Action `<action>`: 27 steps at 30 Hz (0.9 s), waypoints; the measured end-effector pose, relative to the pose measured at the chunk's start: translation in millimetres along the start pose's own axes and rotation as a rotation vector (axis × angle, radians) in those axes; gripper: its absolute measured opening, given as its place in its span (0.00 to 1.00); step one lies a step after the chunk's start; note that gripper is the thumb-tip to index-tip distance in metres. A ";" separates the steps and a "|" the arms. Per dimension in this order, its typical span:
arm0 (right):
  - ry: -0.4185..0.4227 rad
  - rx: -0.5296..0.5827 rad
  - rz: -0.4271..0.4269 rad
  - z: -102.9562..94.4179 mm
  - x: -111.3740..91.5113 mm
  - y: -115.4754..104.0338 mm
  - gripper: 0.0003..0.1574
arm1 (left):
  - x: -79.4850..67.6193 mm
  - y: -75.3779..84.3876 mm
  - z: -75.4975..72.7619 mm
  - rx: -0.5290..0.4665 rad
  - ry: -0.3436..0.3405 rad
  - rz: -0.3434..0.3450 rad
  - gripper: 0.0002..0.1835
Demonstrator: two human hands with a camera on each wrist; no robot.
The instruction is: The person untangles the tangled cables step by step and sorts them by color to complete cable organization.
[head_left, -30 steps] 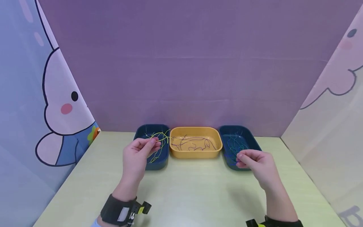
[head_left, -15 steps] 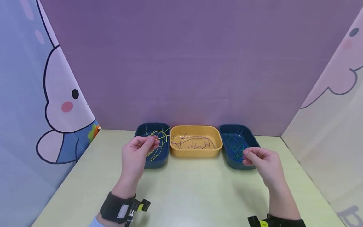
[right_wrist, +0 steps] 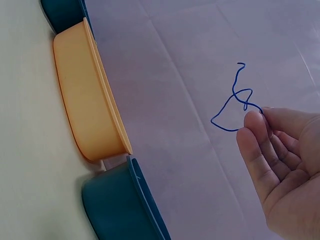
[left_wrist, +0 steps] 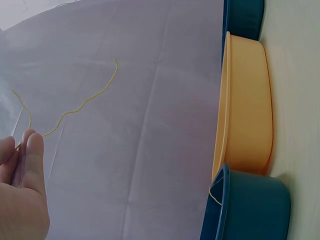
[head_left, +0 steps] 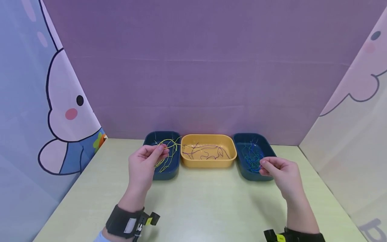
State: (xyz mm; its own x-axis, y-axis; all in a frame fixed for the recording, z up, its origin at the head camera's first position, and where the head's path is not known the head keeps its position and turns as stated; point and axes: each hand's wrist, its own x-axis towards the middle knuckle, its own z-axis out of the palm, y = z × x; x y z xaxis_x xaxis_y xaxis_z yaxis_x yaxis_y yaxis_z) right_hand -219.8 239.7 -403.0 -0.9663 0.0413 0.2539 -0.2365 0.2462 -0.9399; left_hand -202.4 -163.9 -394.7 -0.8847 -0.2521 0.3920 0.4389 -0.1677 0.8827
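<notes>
My left hand is raised over the left dark blue tray. Between thumb and fingers it pinches a thin yellow wire, whose loose ends curve up and outward in the left wrist view. On the other side, my right hand hovers at the near right edge of the right dark blue tray. Its thumb and fingertips pinch a kinked blue wire that loops back on itself. More yellow wires show in the left tray. Tangled green and blue wires lie in the right one.
An orange-yellow tray stands between the two blue ones and holds dark purple wires. All three trays sit in a row on a pale table, close to a purple backdrop. Printed curtains flank the table.
My right hand has shifted a little to the right, off the tray's near side, still pinching the wire. My left hand has hardly moved and keeps its hold on the yellow wire.
</notes>
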 end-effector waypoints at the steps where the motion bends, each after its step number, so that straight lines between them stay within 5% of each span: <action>1: 0.002 -0.011 0.006 0.2 0.4 1.1 0.21 | 0.1 0.0 0.2 0.000 -0.002 0.001 0.14; 8: 0.001 -0.086 0.060 5.1 10.8 8.6 0.24 | 0.3 -0.3 0.7 -0.013 -0.007 -0.015 0.13; 27: -0.062 -0.202 0.050 64.4 94.4 11.3 0.13 | -0.5 1.3 0.4 -0.014 -0.010 0.000 0.13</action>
State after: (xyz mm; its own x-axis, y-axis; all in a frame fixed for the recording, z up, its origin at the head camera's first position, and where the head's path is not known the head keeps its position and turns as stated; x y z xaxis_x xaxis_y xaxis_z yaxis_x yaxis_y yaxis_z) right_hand -320.2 184.0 -404.4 -0.9823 0.0006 0.1874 -0.1685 0.4345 -0.8847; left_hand -201.4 -163.6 -393.7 -0.8862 -0.2426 0.3947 0.4410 -0.1808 0.8791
